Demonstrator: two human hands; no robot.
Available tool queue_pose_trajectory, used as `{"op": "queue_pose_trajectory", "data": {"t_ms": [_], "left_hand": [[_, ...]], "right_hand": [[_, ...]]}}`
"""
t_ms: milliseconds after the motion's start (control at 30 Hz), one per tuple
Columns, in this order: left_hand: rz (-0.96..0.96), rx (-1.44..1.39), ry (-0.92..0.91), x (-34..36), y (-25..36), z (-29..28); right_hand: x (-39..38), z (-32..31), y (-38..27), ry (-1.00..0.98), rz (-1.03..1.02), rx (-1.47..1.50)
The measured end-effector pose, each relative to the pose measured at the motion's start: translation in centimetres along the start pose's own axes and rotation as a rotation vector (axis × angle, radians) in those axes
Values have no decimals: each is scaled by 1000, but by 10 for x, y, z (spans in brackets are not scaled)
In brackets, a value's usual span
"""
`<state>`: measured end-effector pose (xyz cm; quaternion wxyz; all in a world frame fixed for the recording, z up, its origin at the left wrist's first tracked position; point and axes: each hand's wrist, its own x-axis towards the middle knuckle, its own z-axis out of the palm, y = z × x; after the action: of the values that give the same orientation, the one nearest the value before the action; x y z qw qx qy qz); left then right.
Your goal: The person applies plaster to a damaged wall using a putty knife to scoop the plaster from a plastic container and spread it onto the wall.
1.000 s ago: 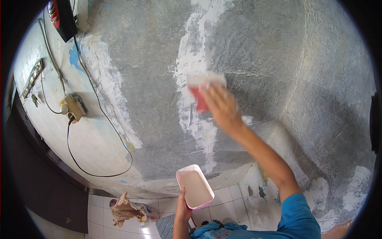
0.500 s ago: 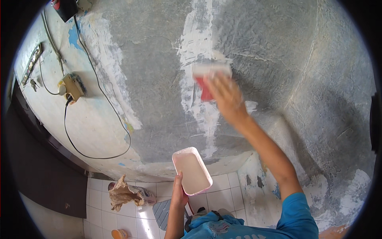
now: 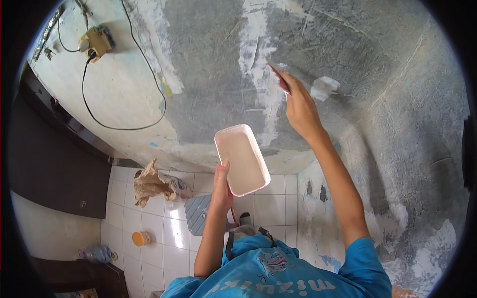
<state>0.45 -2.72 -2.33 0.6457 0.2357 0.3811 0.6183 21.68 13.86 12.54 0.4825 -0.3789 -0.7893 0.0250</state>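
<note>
My left hand [image 3: 223, 181] grips a pale rectangular tub [image 3: 267, 179] by its left side, thumb over the rim. Whitish paste or liquid shows inside it. My right hand [image 3: 302, 109] is closed around a red putty scraper [image 3: 279, 79], turned nearly edge-on to the view. The scraper is close to a grey wall [image 3: 208, 74]; whether its edge touches cannot be made out. Behind it a rough white filler band [image 3: 256, 49] runs down the wall, and a separate white patch [image 3: 325, 88] lies to the right of my hand.
At left a socket box [image 3: 97, 43] with a looping black cable [image 3: 149, 64] hangs on the wall. On the tiled floor [image 3: 271, 208] stand a torn paper bag [image 3: 149, 184], a grey stool [image 3: 198, 213], an orange cup [image 3: 141, 239] and a plastic bottle [image 3: 98, 254].
The view has tipped downward, showing more floor. My right hand has come lower on the wall and turned the scraper from broadside to edge-on. The left hand still holds the tub.
</note>
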Motion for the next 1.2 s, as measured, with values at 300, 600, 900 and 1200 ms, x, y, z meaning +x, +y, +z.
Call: {"op": "queue_pose_trajectory", "data": {"t_ms": [300, 600, 900, 1200], "left_hand": [[23, -64, 37, -68, -33, -6], [-38, -107, 125, -132, -48, -35], [-95, -51, 202, -172, -53, -98], [-191, 6, 235, -213, -3, -200]], "right_hand": [[-132, -20, -73, -62, 933, 1136], [-198, -1, -126, -109, 1220, 1279], [-263, 27, -154, -31, 1239, 1387], [-293, 92, -243, -6, 1365, 1373]]}}
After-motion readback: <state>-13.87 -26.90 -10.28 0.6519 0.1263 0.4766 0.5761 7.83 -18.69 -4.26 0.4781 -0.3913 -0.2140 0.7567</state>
